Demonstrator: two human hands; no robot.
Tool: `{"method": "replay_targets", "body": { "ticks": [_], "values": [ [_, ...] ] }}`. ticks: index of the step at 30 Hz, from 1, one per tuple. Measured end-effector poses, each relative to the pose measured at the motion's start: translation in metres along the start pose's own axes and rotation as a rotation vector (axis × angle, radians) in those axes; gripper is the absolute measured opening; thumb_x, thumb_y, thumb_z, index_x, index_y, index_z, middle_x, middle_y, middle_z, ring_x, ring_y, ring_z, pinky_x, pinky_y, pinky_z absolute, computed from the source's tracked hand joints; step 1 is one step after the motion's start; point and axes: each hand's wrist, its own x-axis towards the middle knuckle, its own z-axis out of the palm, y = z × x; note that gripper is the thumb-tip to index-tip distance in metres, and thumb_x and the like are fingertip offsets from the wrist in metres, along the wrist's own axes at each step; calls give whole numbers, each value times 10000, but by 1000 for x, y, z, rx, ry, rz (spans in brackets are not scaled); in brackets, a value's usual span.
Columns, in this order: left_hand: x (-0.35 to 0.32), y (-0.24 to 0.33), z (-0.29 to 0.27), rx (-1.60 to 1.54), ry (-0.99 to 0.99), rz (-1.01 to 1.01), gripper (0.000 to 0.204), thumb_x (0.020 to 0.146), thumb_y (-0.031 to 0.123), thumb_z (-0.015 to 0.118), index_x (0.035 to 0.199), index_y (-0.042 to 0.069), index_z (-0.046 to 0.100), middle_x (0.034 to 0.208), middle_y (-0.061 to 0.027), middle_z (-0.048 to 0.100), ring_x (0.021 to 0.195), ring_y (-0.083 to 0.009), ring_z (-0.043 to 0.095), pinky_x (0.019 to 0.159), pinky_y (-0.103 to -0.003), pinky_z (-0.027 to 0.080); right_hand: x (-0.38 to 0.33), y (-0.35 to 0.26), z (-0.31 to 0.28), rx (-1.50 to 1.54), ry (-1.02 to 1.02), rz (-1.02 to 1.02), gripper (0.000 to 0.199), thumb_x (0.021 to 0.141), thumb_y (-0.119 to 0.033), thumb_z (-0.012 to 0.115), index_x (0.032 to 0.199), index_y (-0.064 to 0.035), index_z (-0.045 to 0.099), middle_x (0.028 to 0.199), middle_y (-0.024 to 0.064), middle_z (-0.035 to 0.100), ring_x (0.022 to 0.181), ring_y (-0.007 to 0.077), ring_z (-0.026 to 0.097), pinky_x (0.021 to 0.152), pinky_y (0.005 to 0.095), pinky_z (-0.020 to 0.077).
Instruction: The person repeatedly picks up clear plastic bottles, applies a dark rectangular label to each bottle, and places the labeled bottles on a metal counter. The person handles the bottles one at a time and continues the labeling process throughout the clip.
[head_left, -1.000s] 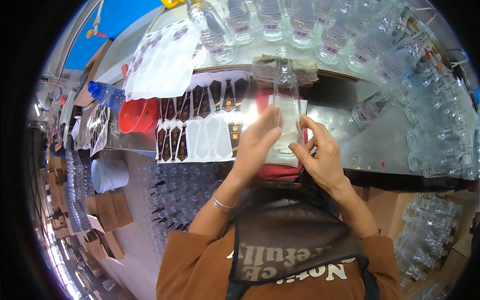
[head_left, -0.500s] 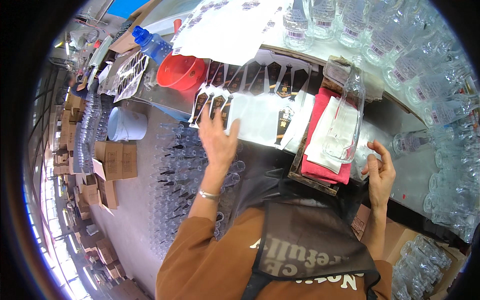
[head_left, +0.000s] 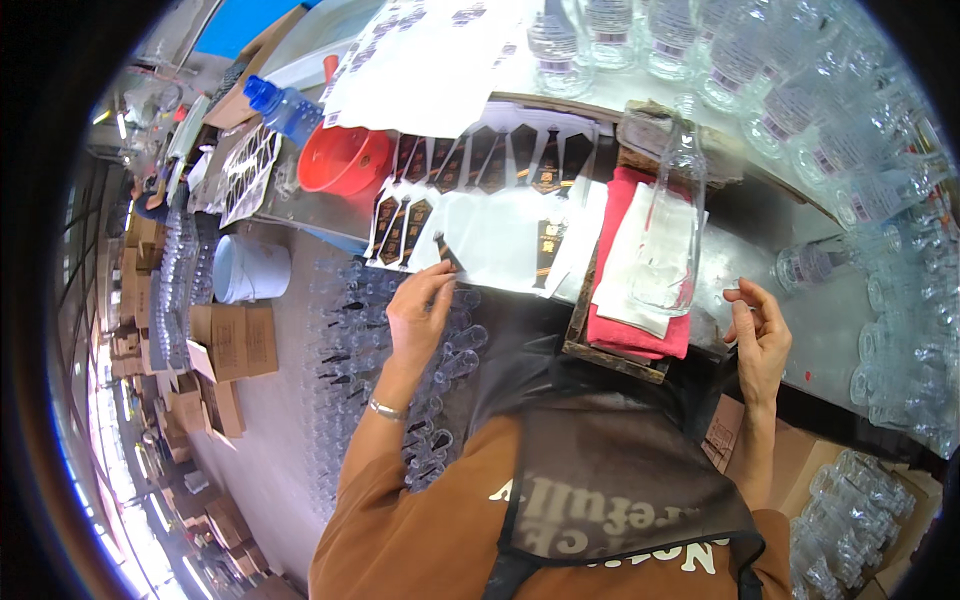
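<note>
In the head view, left of the frame's centre, the left hand (head_left: pixel 418 308) pinches a black label (head_left: pixel 446 250) at the lower edge of the label sheet (head_left: pixel 490 245). Right of centre, the right hand (head_left: pixel 762 330), loosely curled with a narrow thumb-to-finger gap, is near the glass bottle (head_left: pixel 665 250) lying on a white cloth (head_left: pixel 618 290).

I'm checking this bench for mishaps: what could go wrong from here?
The black label pinched in the left hand might crease or fold onto itself.
The clear bottle lies unheld on white padding, with the right hand close by; a bump might roll it.
</note>
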Motion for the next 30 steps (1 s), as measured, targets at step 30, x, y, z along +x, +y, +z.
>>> {"method": "replay_targets", "body": {
  "ticks": [30],
  "values": [
    [95, 178, 102, -582, -419, 267, 626, 861, 80, 755, 1452, 96, 551, 1586, -262, 342, 1431, -382, 426, 1085, -434, 453, 62, -62, 38, -9, -263, -33, 565, 915, -243, 726, 1355, 63, 547, 1133, 138, 684, 697, 84, 608, 670, 272, 511]
  ]
}}
